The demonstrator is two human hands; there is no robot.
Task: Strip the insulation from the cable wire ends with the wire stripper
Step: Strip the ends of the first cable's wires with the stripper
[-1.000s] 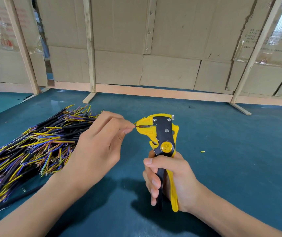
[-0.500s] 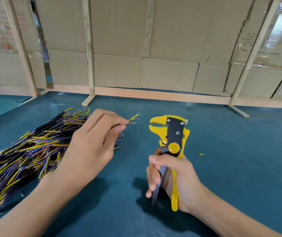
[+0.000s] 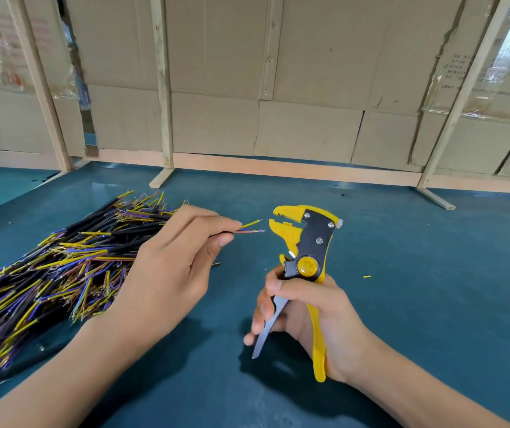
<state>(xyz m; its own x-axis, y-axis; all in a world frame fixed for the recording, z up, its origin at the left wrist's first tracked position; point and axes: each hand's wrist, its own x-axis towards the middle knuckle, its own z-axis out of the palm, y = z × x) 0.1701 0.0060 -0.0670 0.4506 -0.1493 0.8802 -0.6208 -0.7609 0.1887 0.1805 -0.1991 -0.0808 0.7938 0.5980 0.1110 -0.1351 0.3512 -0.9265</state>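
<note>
Fingers of the left hand pinch one cable between thumb and forefinger; its thin wire ends, one yellow, the others reddish and blue, stick out past the fingertips toward the right. Right hand grips the wire stripper by its handles, fingers curled round the grey one, the yellow one against the palm. Stripper head upright, yellow jaws parted, facing the wire ends; ends just beside the jaws, not touching. Pile of cables lies on the blue surface left of the left hand. Small yellow insulation scrap right of the stripper.
</note>
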